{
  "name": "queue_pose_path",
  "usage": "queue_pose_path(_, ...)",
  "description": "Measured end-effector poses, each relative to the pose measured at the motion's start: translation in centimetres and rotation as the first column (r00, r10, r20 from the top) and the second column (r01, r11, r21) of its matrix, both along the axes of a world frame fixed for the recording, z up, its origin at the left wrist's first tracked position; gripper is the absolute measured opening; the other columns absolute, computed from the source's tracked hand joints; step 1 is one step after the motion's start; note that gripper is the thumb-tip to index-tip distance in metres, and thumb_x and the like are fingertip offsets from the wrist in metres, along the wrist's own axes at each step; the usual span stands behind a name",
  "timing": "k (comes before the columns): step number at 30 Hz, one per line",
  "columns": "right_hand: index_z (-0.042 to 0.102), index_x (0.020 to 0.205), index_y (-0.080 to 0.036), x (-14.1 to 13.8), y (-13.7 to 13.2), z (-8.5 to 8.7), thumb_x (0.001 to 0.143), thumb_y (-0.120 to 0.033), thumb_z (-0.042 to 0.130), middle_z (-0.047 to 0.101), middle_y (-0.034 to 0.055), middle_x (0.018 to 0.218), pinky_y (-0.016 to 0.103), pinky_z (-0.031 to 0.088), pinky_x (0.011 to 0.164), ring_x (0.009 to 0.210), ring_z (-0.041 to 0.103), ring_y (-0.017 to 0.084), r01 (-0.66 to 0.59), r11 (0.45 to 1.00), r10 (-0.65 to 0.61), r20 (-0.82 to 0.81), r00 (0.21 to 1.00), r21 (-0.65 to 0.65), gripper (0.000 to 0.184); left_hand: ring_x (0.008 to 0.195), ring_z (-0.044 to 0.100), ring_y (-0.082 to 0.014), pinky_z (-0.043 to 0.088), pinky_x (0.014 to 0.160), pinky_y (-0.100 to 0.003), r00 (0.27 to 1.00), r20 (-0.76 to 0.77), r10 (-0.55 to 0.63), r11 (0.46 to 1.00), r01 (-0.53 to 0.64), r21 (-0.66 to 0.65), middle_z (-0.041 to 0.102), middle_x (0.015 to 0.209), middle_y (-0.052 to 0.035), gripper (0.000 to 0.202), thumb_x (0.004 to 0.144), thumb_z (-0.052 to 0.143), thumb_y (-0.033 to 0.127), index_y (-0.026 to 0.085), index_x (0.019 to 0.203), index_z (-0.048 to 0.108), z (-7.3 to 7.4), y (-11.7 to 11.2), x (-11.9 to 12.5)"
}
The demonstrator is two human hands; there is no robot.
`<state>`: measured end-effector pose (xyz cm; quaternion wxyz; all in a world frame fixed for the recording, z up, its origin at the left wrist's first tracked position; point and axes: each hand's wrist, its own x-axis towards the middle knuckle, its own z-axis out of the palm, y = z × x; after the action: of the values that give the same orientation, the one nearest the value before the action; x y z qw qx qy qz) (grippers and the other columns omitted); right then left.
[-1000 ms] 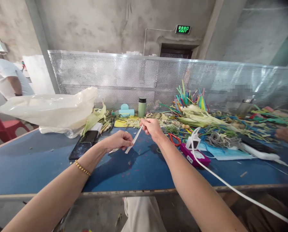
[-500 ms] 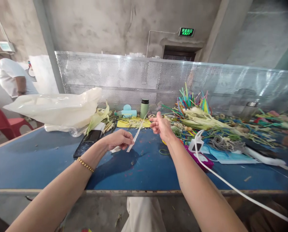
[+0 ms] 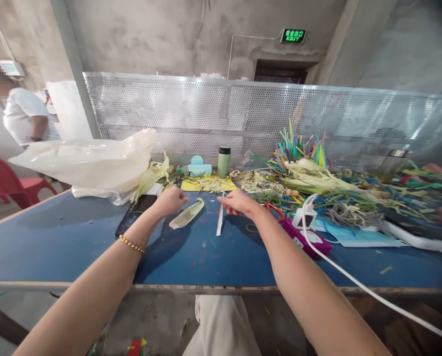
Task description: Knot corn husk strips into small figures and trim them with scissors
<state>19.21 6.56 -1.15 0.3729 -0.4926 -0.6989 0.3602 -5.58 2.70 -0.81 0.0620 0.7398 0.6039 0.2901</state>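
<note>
My left hand hovers over the blue table with its fingers curled in, and nothing shows in them. A pale curved husk piece lies on the table just right of it, apart from the fingers. My right hand is closed in a pinch at the upper end of a thin white strip. The strip's lower end rests on the table. A black phone lies left of my left hand.
A white plastic bag, corn husks, a green flask and coloured strips line the back by a perforated metal screen. Red scissors, a magenta power strip with white cable and a face mask lie right. A person stands far left.
Both hands have dropped towards the table. My left hand let go of the strip and moved left; the husk piece now lies on the table. My right hand brought the strip down.
</note>
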Motion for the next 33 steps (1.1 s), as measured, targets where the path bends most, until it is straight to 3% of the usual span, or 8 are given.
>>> queue_pose_path(3, 0.056, 0.043, -0.019, 0.1, 0.1, 0.3, 0.082, -0.040, 0.066, 0.055, 0.0019, 0.038, 0.022, 0.027, 0.038, 0.034, 0.043, 0.009, 0.111, 0.971, -0.175, 0.310, 0.934, 0.214, 0.045, 0.051, 0.045, -0.0141, 0.026, 0.054, -0.027, 0.990, -0.136, -0.025, 0.991, 0.007, -0.133, 0.051, 0.049, -0.0019, 0.029, 0.072, 0.063, 0.036, 0.018, 0.050, 0.057, -0.7, 0.3, 0.1)
queue_pose_path(6, 0.060, 0.050, -0.018, -0.3, 0.0, 0.8, 0.087, -0.037, 0.058, 0.060, 0.0028, 0.046, 0.023, 0.032, 0.046, 0.042, 0.049, 0.011, 0.110, 0.912, -0.266, 0.366, 0.892, 0.394, 0.041, 0.055, 0.049, -0.0164, 0.028, 0.055, -0.027, 0.984, -0.167, -0.057, 0.983, 0.026, -0.182, 0.058, 0.057, -0.0041, 0.017, 0.067, 0.065, 0.033, 0.018, 0.058, 0.063, -1.5, 0.4, 0.6)
queue_pose_path(9, 0.060, 0.052, -0.018, -0.8, -0.4, 0.9, 0.086, -0.032, 0.058, 0.060, 0.0021, 0.047, 0.023, 0.032, 0.048, 0.044, 0.050, 0.012, 0.081, 0.913, -0.241, 0.369, 0.897, 0.399, 0.037, 0.056, 0.049, -0.0170, 0.028, 0.055, -0.028, 0.984, -0.171, -0.058, 0.992, 0.038, -0.119, 0.060, 0.060, -0.0054, 0.009, 0.065, 0.062, 0.023, 0.018, 0.058, 0.062, -1.9, 0.4, 1.2)
queue_pose_path(15, 0.058, 0.057, -0.017, -2.3, -1.6, 0.4, 0.078, -0.048, 0.069, 0.060, 0.0013, 0.052, 0.022, 0.029, 0.043, 0.045, 0.047, 0.010, -0.024, 0.956, -0.053, 0.255, 0.966, 0.291, 0.038, 0.057, 0.044, -0.0138, 0.027, 0.056, -0.026, 0.995, 0.032, -0.095, 0.995, 0.094, 0.032, 0.054, 0.058, -0.0010, 0.010, 0.072, 0.057, 0.020, 0.017, 0.062, 0.058, -0.6, -0.8, 2.5)
queue_pose_path(21, 0.057, 0.061, -0.018, -2.4, -1.5, 0.7, 0.082, -0.031, 0.062, 0.050, -0.0036, 0.042, 0.020, 0.030, 0.037, 0.035, 0.042, 0.008, 0.056, 0.970, -0.064, 0.026, 0.998, 0.238, 0.025, 0.050, 0.029, -0.0084, 0.019, 0.049, -0.024, 0.878, 0.440, -0.188, 0.968, 0.242, -0.070, 0.037, 0.050, 0.0049, 0.029, 0.068, 0.065, 0.038, 0.017, 0.054, 0.053, -0.1, -1.7, 3.0)
queue_pose_path(26, 0.057, 0.062, -0.017, -2.1, -1.5, 1.4, 0.083, -0.034, 0.058, 0.057, -0.0011, 0.051, 0.019, 0.031, 0.033, 0.036, 0.045, 0.007, 0.127, 0.957, -0.065, -0.236, 0.970, 0.260, 0.027, 0.049, 0.026, -0.0069, 0.017, 0.049, -0.024, 0.812, 0.548, -0.201, 0.953, 0.291, -0.082, 0.036, 0.051, 0.0058, 0.033, 0.069, 0.067, 0.043, 0.017, 0.056, 0.051, 0.2, -2.0, 3.2)
queue_pose_path(29, 0.055, 0.064, -0.017, -2.1, -1.7, 1.8, 0.083, -0.031, 0.056, 0.056, -0.0018, 0.053, 0.018, 0.030, 0.032, 0.036, 0.045, 0.006, 0.170, 0.964, -0.077, -0.398, 0.914, 0.204, 0.024, 0.050, 0.028, -0.0077, 0.020, 0.050, -0.024, 0.848, 0.490, -0.201, 0.971, 0.240, -0.017, 0.036, 0.052, 0.0058, 0.030, 0.074, 0.063, 0.037, 0.017, 0.057, 0.049, 0.5, -2.0, 3.3)
queue_pose_path(33, 0.058, 0.075, -0.016, -2.3, -2.2, 2.2, 0.089, -0.041, 0.054, 0.057, -0.0020, 0.054, 0.018, 0.029, 0.030, 0.034, 0.042, 0.006, 0.189, 0.975, -0.115, -0.466, 0.877, 0.116, 0.029, 0.055, 0.036, -0.0105, 0.025, 0.055, -0.025, 0.929, 0.364, -0.069, 0.978, -0.008, 0.208, 0.042, 0.055, 0.0040, 0.023, 0.079, 0.056, 0.028, 0.019, 0.060, 0.045, 0.9, -2.1, 3.3)
